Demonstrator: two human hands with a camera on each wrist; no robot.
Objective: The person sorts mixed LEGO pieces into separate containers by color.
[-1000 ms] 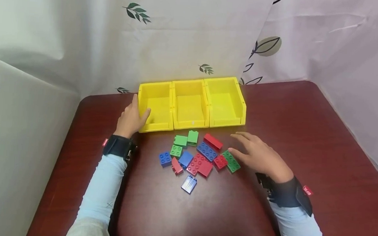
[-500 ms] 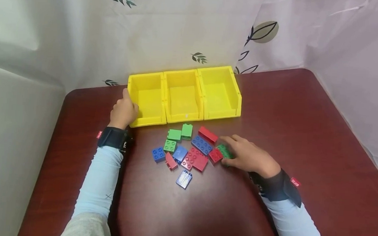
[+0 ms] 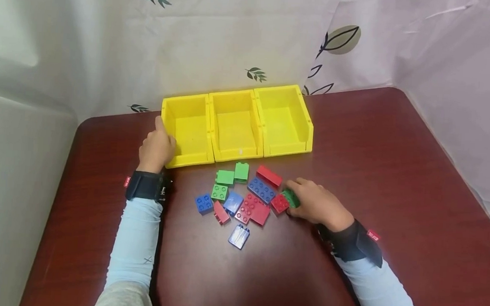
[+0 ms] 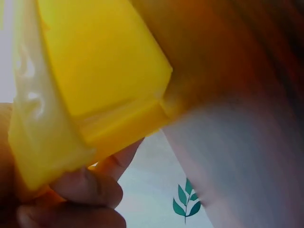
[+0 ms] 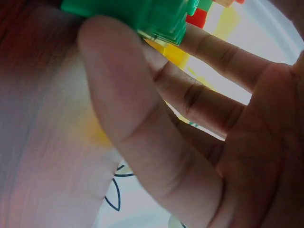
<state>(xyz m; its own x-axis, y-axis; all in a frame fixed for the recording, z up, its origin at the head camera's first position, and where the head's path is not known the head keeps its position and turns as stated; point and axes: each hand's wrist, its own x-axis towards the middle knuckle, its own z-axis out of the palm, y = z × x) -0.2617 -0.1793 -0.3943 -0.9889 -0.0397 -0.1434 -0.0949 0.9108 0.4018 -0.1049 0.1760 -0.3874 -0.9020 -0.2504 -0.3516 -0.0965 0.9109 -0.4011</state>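
My left hand (image 3: 155, 151) grips the left side wall of the leftmost yellow bin (image 3: 191, 159). In the left wrist view, fingers (image 4: 88, 190) curl around the edge of that bin. On the right, my right hand (image 3: 319, 205) pinches a dark green toy building brick (image 3: 292, 199) between thumb and fingers; part of the brick is hidden by the hand. The right wrist view has the thumb (image 5: 126, 90) against the green brick (image 5: 147, 16). Directly left of it lies a small red brick (image 3: 280, 203), beside a long blue brick (image 3: 261, 190).
Two more yellow bins, a middle one (image 3: 234, 154) and a right one (image 3: 289, 148), adjoin the first. Light green bricks (image 3: 225, 177), a thin red brick (image 3: 269, 176), joined-looking red bricks (image 3: 253, 209) and several blue bricks (image 3: 239, 236) lie on the dark red table (image 3: 220, 282).
The right hand has moved left onto the dark green brick and closed its fingers on it. My left thumb has drawn in against the bin wall. The head view has shifted slightly.
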